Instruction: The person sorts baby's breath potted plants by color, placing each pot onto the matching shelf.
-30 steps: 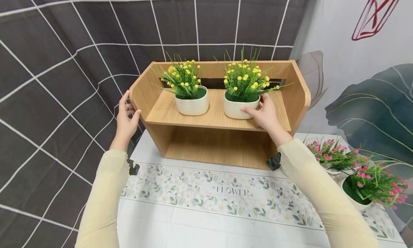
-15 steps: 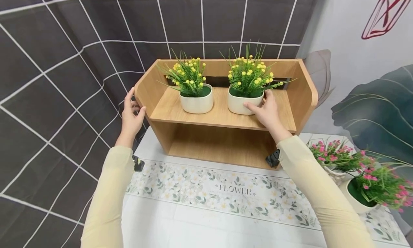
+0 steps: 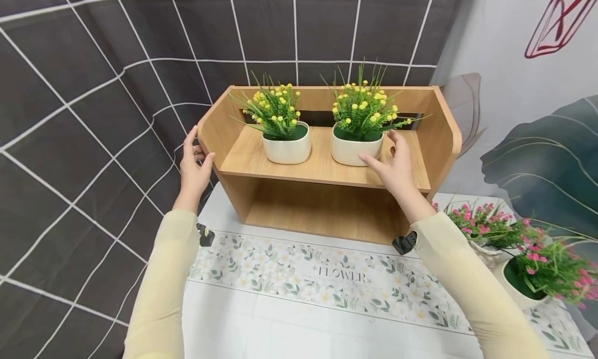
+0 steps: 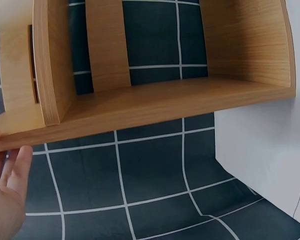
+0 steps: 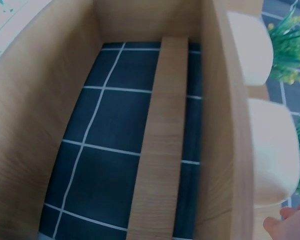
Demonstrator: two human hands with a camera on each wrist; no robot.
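Observation:
My left hand [image 3: 193, 167] holds the left side panel of a two-tier wooden shelf [image 3: 441, 125]. In the left wrist view, the thumb lies at the inner side of the panel edge and the fingers [image 4: 21, 170] at the outer side. On the upper tier stand two white oval pots with yellow-flowered plants, a left pot [image 3: 288, 147] and a right pot [image 3: 355, 150]. Just right of the right pot is my right hand [image 3: 397, 164], thumb and fingers spread and holding nothing. In the right wrist view, its fingertips [image 5: 272, 226] show beside that pot.
Pink-flowered plants in white pots, one rear [image 3: 486, 250] and one front [image 3: 516, 289], stand on the table at the right. A floral runner [image 3: 289, 276] lies before the shelf on the white table [image 3: 261, 328]. A dark gridded curtain [image 3: 70, 156] hangs behind and left.
My right hand has let go of the right pot and drawn slightly away to the right. The left hand stays at the shelf's side panel. The head view has shifted a little.

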